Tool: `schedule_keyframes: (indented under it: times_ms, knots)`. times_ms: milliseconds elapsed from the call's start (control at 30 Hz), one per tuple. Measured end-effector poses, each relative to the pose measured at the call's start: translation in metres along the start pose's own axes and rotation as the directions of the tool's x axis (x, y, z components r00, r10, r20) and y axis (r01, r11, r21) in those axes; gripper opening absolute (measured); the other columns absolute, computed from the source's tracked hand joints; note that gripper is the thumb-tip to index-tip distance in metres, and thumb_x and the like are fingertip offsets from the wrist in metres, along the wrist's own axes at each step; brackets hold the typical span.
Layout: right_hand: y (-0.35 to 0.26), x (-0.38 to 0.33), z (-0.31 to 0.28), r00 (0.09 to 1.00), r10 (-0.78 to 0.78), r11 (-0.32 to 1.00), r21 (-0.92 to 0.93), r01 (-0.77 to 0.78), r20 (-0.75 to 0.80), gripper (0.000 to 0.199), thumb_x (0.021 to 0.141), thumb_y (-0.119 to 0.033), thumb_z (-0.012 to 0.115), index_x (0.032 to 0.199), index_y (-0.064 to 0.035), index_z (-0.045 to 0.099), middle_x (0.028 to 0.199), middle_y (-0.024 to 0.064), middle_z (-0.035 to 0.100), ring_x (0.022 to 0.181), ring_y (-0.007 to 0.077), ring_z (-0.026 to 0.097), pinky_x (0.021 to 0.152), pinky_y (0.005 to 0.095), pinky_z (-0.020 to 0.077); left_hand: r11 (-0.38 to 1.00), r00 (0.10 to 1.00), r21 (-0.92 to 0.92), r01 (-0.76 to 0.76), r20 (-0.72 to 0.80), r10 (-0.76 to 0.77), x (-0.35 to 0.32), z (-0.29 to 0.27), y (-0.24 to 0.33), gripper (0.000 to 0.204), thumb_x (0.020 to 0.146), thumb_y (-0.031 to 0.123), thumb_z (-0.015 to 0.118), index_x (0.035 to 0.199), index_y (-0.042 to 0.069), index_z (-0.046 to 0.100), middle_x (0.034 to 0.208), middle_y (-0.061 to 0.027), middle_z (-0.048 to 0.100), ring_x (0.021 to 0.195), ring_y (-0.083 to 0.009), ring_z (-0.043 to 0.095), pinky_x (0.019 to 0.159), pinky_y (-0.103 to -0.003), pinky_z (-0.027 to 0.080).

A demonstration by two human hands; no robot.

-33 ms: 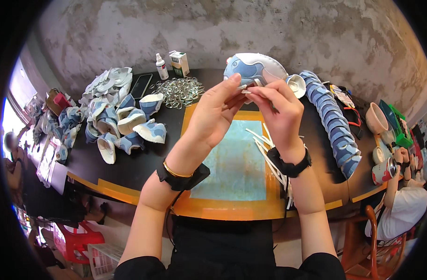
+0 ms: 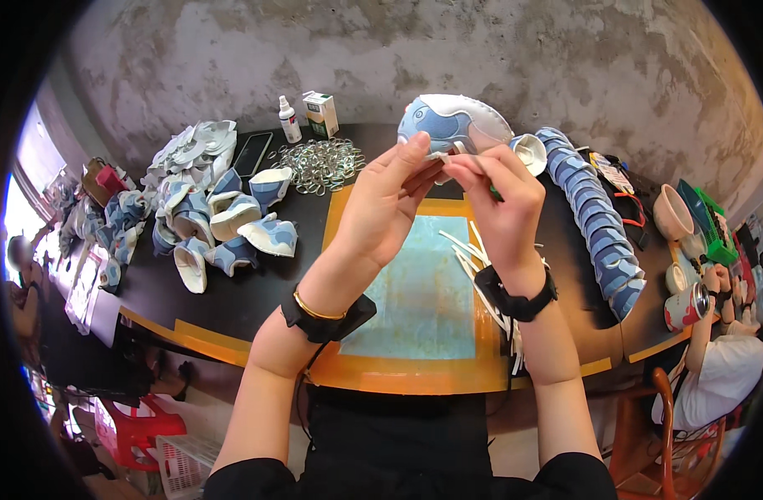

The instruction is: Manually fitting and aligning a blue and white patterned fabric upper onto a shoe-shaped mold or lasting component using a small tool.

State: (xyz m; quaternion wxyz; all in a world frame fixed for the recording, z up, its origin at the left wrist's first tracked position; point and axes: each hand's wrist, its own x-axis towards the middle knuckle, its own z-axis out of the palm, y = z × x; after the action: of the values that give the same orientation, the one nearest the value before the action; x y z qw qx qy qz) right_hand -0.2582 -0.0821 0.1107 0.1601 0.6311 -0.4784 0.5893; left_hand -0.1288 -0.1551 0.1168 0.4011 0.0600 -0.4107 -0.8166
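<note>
Both my hands are raised over the table and together hold a blue-and-white shoe upper [image 2: 452, 123]. My left hand [image 2: 390, 200] pinches its lower edge with thumb and fingers. My right hand [image 2: 494, 196] grips the same edge from the right, fingertips touching the left hand's, and a small green item shows under its fingers. Each wrist wears a black band. Below the hands lies a teal cutting mat [image 2: 419, 292] with an orange border, with loose white strips [image 2: 473, 258] on its right side.
A pile of blue-and-white uppers [image 2: 223, 217] lies left, a stacked row of them [image 2: 594, 225] right. Metal rings [image 2: 319, 162], a phone [image 2: 252, 152], a small bottle [image 2: 289, 119] and a box [image 2: 321, 114] sit at the back. Another person [image 2: 715, 367] sits at right by a can [image 2: 686, 307].
</note>
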Motion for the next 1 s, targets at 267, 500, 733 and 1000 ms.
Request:
schedule_keyframes:
  times_ms: [267,500,733,1000]
  knots:
    - [-0.023,0.006,-0.007,0.863,0.485,0.765,0.407,-0.499,0.144,0.014,0.086,-0.01,0.067,0.09,0.0035,0.068,0.079,0.0002,0.066,0.07,0.003,0.054,0.064,0.0184,0.0421,0.988,0.991,0.094,-0.123,0.062,0.118,-0.005,0.008,-0.003,0.025,0.093,0.021,0.06,0.107,0.001,0.061,0.103,-0.0069,0.065,0.096,-0.0132,0.06,0.092,-0.028,0.045]
    - [-0.023,0.009,-0.011,0.873,0.45,0.796,0.358,-0.488,0.189,0.015,0.087,-0.01,0.065,0.09,0.0042,0.069,0.079,0.0029,0.068,0.069,0.0041,0.054,0.063,0.0184,0.0421,0.964,0.988,0.217,-0.155,0.061,0.145,-0.005,0.007,-0.001,0.028,0.088,0.015,0.066,0.11,-0.002,0.06,0.104,-0.0081,0.066,0.094,-0.0135,0.061,0.089,-0.028,0.047]
    - [-0.026,0.007,-0.009,0.867,0.468,0.802,0.331,-0.497,0.168,0.014,0.087,-0.011,0.066,0.089,0.0028,0.069,0.069,-0.0006,0.061,0.063,0.0032,0.05,0.055,0.0192,0.0378,0.948,0.987,0.277,-0.157,0.028,0.156,-0.006,0.007,-0.001,0.029,0.087,0.015,0.067,0.11,-0.001,0.061,0.103,-0.0083,0.067,0.093,-0.0132,0.062,0.089,-0.028,0.046]
    - [-0.027,0.004,-0.009,0.933,0.35,0.877,0.32,-0.359,0.088,0.015,0.09,-0.013,0.062,0.096,0.0003,0.062,0.06,0.0001,0.055,0.056,0.0036,0.046,0.048,0.0197,0.0341,0.926,0.97,0.296,-0.234,0.006,0.243,-0.005,0.008,0.003,0.03,0.086,0.015,0.068,0.11,-0.002,0.061,0.104,-0.0077,0.066,0.095,-0.012,0.061,0.09,-0.027,0.045]
